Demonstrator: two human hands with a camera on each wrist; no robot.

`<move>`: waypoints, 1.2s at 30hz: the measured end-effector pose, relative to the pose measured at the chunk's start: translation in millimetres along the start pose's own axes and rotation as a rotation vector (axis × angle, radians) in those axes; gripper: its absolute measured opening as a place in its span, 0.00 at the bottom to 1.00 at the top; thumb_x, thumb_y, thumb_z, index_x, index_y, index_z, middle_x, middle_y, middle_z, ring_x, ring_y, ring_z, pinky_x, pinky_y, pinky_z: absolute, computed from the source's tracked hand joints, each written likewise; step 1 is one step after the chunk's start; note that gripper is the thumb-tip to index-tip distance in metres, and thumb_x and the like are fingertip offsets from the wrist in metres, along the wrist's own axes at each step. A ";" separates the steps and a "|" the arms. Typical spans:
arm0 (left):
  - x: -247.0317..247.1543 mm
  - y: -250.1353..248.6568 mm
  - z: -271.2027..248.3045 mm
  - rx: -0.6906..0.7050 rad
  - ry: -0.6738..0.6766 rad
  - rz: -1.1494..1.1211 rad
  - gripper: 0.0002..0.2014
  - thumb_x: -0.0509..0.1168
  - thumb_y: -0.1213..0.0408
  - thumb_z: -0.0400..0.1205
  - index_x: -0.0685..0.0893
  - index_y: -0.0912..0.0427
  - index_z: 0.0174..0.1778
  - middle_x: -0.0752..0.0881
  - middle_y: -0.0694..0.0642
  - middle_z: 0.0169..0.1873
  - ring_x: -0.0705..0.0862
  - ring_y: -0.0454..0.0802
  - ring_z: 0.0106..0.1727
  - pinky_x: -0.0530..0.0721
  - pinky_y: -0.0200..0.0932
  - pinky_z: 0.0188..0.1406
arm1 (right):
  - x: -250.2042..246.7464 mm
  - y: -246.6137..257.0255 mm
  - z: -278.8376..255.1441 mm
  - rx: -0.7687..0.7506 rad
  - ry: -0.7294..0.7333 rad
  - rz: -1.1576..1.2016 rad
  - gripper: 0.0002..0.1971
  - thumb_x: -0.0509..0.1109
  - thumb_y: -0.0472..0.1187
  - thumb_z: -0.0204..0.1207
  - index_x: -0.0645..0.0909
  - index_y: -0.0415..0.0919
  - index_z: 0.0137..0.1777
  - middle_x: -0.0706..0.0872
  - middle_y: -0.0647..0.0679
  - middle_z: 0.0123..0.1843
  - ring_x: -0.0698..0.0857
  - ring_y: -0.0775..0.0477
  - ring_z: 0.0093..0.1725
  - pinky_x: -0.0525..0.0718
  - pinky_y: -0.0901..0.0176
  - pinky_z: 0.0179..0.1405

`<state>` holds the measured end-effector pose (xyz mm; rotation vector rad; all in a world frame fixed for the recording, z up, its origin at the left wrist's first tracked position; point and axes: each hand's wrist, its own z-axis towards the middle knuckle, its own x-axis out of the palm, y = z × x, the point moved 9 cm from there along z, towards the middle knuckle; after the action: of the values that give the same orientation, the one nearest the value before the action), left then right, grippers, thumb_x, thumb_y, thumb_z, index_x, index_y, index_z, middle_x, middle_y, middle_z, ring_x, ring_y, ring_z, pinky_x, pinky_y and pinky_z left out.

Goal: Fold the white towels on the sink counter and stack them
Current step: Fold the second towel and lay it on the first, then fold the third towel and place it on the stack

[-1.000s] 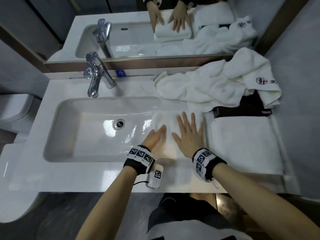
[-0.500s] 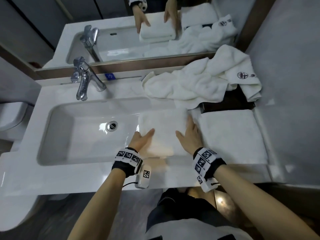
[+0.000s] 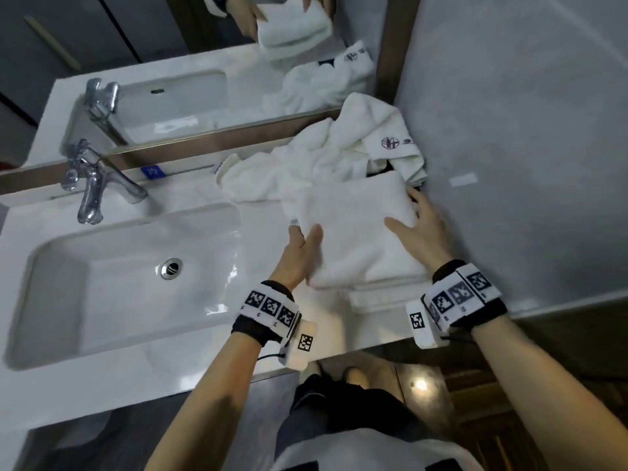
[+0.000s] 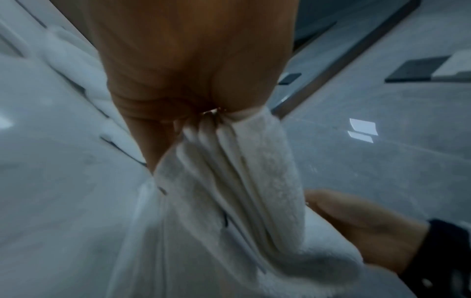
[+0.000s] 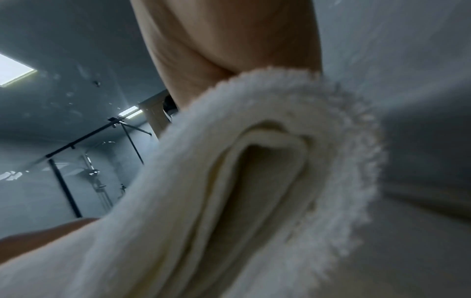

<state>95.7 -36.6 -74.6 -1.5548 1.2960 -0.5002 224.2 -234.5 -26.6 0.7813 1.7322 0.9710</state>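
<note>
I hold a folded white towel (image 3: 356,229) by its two sides, just above the right end of the counter. My left hand (image 3: 302,253) grips its left edge, thumb on top and fingers underneath. My right hand (image 3: 418,226) grips the right edge the same way. The left wrist view shows the towel's layers (image 4: 242,191) pinched in my left hand (image 4: 191,70). In the right wrist view the towel's rolled edge (image 5: 229,191) sits under my right hand (image 5: 229,40). Another folded towel (image 3: 380,297) lies on the counter below, mostly hidden. Unfolded white towels (image 3: 306,164) are heaped behind.
The sink basin (image 3: 102,283) and chrome faucet (image 3: 91,185) take up the left of the counter. A mirror (image 3: 204,62) runs along the back. A grey wall (image 3: 509,130) closes the right side. A dark tray (image 3: 384,166) shows under the heap.
My hands went from lying flat on the folded towel beside the basin to gripping its sides. They have lifted it and carried it right, over the other folded towel.
</note>
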 end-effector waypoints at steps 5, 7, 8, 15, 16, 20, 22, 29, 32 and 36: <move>58.1 -1.5 -5.0 -0.021 0.046 0.088 0.26 0.51 0.43 0.84 0.57 0.63 0.66 0.77 0.52 0.41 0.80 0.48 0.34 0.79 0.37 0.16 | -46.4 -15.3 1.6 -0.046 -0.140 -0.215 0.29 0.73 0.39 0.72 0.72 0.46 0.74 0.78 0.45 0.73 0.76 0.42 0.70 0.74 0.55 0.68; 68.6 3.9 -9.1 -0.049 0.042 0.112 0.29 0.51 0.44 0.85 0.55 0.67 0.67 0.78 0.53 0.37 0.80 0.49 0.31 0.77 0.35 0.14 | -49.5 -25.9 1.4 -0.043 -0.144 -0.265 0.27 0.71 0.38 0.73 0.72 0.44 0.74 0.78 0.43 0.73 0.76 0.39 0.71 0.73 0.50 0.70; 73.1 7.5 -11.0 -0.073 0.054 0.119 0.31 0.52 0.45 0.85 0.54 0.70 0.68 0.79 0.54 0.36 0.81 0.50 0.30 0.78 0.36 0.15 | -49.4 -31.5 1.5 -0.044 -0.145 -0.292 0.27 0.70 0.37 0.74 0.71 0.42 0.74 0.77 0.41 0.73 0.75 0.38 0.72 0.72 0.49 0.71; 52.9 -25.9 -21.2 0.187 -0.294 0.553 0.29 0.63 0.59 0.81 0.62 0.69 0.74 0.69 0.67 0.71 0.71 0.65 0.70 0.71 0.52 0.69 | -23.8 -36.4 -1.9 -0.260 -0.033 -0.511 0.28 0.64 0.35 0.79 0.65 0.37 0.79 0.62 0.36 0.82 0.59 0.38 0.82 0.54 0.51 0.82; 54.0 -42.1 -26.8 0.310 -0.356 0.670 0.29 0.62 0.60 0.82 0.62 0.69 0.76 0.66 0.67 0.74 0.67 0.64 0.74 0.67 0.51 0.73 | -17.4 -33.5 -2.3 -0.315 -0.014 -0.569 0.28 0.63 0.37 0.80 0.63 0.38 0.80 0.58 0.36 0.84 0.55 0.38 0.83 0.50 0.50 0.83; 99.1 -57.8 -21.1 0.527 -0.160 0.957 0.30 0.48 0.53 0.87 0.49 0.60 0.83 0.47 0.57 0.84 0.42 0.56 0.85 0.44 0.57 0.82 | 8.3 -38.4 1.3 -0.362 0.044 -0.838 0.30 0.56 0.47 0.84 0.51 0.47 0.84 0.46 0.43 0.87 0.44 0.40 0.85 0.47 0.38 0.82; 112.4 -38.0 -8.6 0.447 -0.039 1.035 0.31 0.43 0.48 0.87 0.43 0.58 0.83 0.40 0.56 0.84 0.36 0.55 0.84 0.38 0.61 0.82 | 16.3 -44.6 4.4 -0.340 0.056 -0.920 0.30 0.51 0.52 0.85 0.46 0.49 0.84 0.43 0.45 0.87 0.42 0.41 0.85 0.48 0.37 0.81; 115.3 -3.6 10.8 0.366 0.023 0.960 0.39 0.45 0.39 0.83 0.34 0.56 0.82 0.32 0.53 0.82 0.28 0.51 0.81 0.35 0.62 0.81 | 27.0 -64.3 6.8 -0.307 0.064 -0.999 0.32 0.46 0.57 0.84 0.39 0.50 0.84 0.38 0.49 0.86 0.39 0.46 0.85 0.42 0.41 0.82; 117.9 -2.1 11.7 0.344 0.021 0.930 0.40 0.46 0.38 0.83 0.36 0.56 0.82 0.34 0.54 0.83 0.31 0.51 0.83 0.39 0.63 0.81 | 25.4 -63.6 8.0 -0.322 0.068 -0.986 0.32 0.47 0.56 0.84 0.40 0.51 0.84 0.39 0.50 0.86 0.40 0.46 0.85 0.41 0.43 0.82; 116.5 -8.1 9.6 0.332 0.020 0.993 0.38 0.44 0.40 0.84 0.39 0.57 0.83 0.37 0.55 0.84 0.35 0.54 0.84 0.38 0.66 0.80 | 24.9 -62.4 12.9 -0.289 0.142 -0.975 0.32 0.48 0.57 0.84 0.42 0.52 0.84 0.41 0.50 0.86 0.42 0.46 0.85 0.43 0.43 0.82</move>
<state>146.7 -138.2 -103.4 -0.5068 1.6985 -0.0721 223.7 -240.0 -94.8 -0.3384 1.7282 0.5603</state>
